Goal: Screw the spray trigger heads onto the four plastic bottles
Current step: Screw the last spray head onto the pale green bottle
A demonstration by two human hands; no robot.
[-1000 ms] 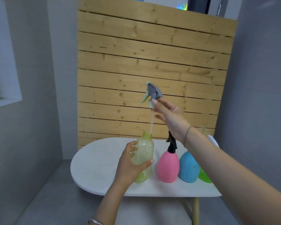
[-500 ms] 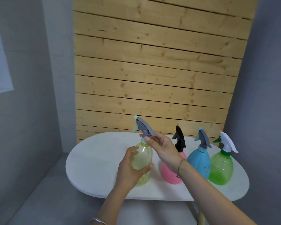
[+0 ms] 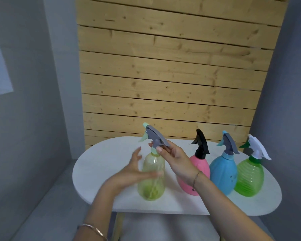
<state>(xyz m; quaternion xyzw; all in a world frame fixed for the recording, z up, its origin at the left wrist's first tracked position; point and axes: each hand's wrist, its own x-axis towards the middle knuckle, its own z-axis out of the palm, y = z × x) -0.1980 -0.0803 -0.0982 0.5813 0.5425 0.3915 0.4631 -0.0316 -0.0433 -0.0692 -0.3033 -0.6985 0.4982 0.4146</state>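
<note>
A clear yellow bottle (image 3: 152,180) stands upright near the front left of the white table (image 3: 101,164). A grey and mint trigger head (image 3: 152,136) sits on its neck, and my right hand (image 3: 176,160) pinches that head at its collar. My left hand (image 3: 130,173) is blurred, fingers spread, with its thumb across the bottle's body. To the right stand a pink bottle (image 3: 201,168) with a black head, a blue bottle (image 3: 223,173) with a grey head, and a green bottle (image 3: 249,176) with a white head.
A wooden slat wall (image 3: 172,75) rises right behind the table. Grey walls close in on both sides. The table's front edge (image 3: 163,210) runs just below the bottles, with a wooden leg under it.
The trigger head came down from high in the air onto the yellow bottle's neck. My left hand loosened from a full wrap to spread fingers against the bottle.
</note>
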